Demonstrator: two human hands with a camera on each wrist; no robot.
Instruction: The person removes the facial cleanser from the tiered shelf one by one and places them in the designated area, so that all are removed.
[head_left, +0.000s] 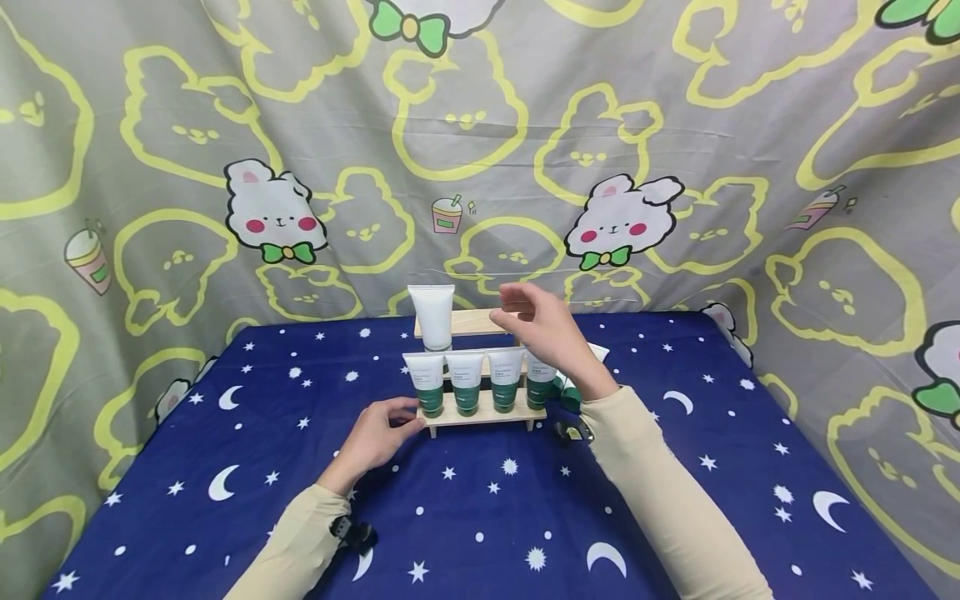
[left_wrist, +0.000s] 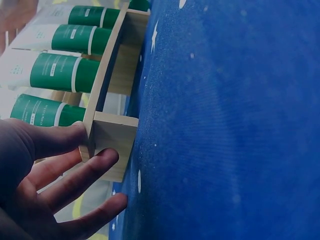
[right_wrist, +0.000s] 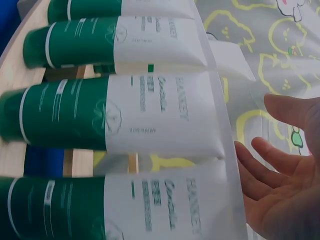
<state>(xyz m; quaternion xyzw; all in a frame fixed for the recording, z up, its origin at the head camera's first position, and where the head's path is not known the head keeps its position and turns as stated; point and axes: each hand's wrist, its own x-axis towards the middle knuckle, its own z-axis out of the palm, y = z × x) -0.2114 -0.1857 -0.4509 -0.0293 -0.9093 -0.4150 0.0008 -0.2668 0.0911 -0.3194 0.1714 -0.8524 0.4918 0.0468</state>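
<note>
A tiered wooden display stand [head_left: 480, 417] carries several green-and-white squeeze tubes [head_left: 467, 383] in a row along its lowest step, caps down. On the back tier, at the left, one tube [head_left: 432, 317] shows plain white. My left hand [head_left: 378, 437] holds the left end of the lowest step; in the left wrist view the thumb lies on the board's edge [left_wrist: 92, 131] and the other fingers spread beside the leg. Above the stand's right side my right hand [head_left: 542, 325] hovers with nothing in it, fingers loosely bent, beyond the tubes' flat white ends [right_wrist: 220, 115] in the right wrist view.
More green-and-white tubes [head_left: 570, 396] sit at the stand's right, partly hidden by my right wrist. A dark blue cloth [head_left: 315, 450] with moons and stars covers the table. Behind it hangs a grey curtain [head_left: 480, 108] with yellow cartoon outlines.
</note>
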